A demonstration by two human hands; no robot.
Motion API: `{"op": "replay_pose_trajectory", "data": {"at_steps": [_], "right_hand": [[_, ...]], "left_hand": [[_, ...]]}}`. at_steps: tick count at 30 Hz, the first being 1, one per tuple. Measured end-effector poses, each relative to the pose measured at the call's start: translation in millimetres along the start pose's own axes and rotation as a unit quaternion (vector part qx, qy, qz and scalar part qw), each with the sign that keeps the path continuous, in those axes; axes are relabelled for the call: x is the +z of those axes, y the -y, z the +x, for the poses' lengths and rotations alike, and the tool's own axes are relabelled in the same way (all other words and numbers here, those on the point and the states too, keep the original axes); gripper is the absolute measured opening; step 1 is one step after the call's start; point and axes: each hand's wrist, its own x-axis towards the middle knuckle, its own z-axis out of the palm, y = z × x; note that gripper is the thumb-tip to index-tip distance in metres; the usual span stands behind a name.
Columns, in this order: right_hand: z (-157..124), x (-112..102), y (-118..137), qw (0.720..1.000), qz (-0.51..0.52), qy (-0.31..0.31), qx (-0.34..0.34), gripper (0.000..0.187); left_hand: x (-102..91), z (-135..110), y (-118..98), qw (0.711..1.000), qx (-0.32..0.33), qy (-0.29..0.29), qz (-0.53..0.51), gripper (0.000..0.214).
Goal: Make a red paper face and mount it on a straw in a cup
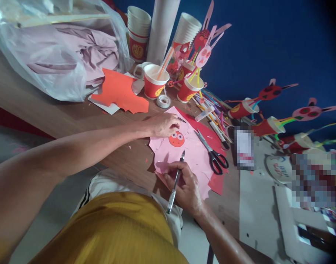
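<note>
A pen point(174, 190) rests in my right hand point(187, 183), its dark tip pointing up and away from me. Below that tip lies pink paper point(194, 157) with ragged cut edges. An orange paper disc point(176, 139) with two round white-and-dark eyes sits on the pink paper. Just beyond the disc is my left hand point(165, 125), its fingers curled and pressed together; whatever they hold, if anything, is hidden. A small dark slim object point(181, 119) shows beside those fingers. Black-handled scissors point(212, 152) lie with blades ajar on the paper's right side.
Orange paper point(120, 91) with scalloped cuts lies left of a tape roll point(163, 102) and a red paper cup point(154, 82) holding straws. Cups with paper rabbit-like heads point(204, 57) stand behind. A plastic bag point(74, 55) fills the back left; a phone point(244, 148) lies right.
</note>
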Motion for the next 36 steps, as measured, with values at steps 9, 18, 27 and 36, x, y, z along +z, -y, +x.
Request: {"op": "replay_pose_trajectory", "data": {"at_steps": [9, 18, 27, 36], "right_hand": [[3, -4, 9, 0.998, 0.049, -0.027, 0.018, 0.018], [51, -41, 4, 0.987, 0.086, -0.106, 0.088, 0.023], [83, -45, -7, 0.987, 0.016, -0.133, 0.083, 0.022], [81, -38, -15, 0.984, 0.043, -0.149, 0.091, 0.020]], "left_hand": [[0.2, 0, 0, 0.999, -0.002, -0.018, -0.031, 0.022], [-4.7, 5, 0, 0.991, 0.012, -0.079, -0.111, 0.024], [-32.2, 5, -30, 0.961, -0.077, 0.082, -0.251, 0.019], [-14.8, 3, -18, 0.952, -0.089, 0.085, -0.281, 0.016]]}}
